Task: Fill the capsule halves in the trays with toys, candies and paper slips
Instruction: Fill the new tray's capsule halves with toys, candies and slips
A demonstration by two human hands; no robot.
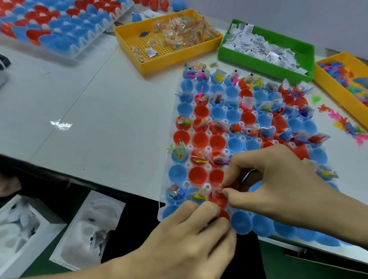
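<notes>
Head view: both hands [194, 233] crowd tray's [163, 205] near edge.

Clear tray [163, 203] flat on desk [115, 112], front edge overhanging, rows of red and blue capsule halves [198, 175] open side up. Alternate rows hold toys, candies, slips (rest empty). Second tray [103, 28] far left. Yellow candy bin [129, 37], green slip bin [262, 65], yellow toy bin [326, 80] behind.
</notes>
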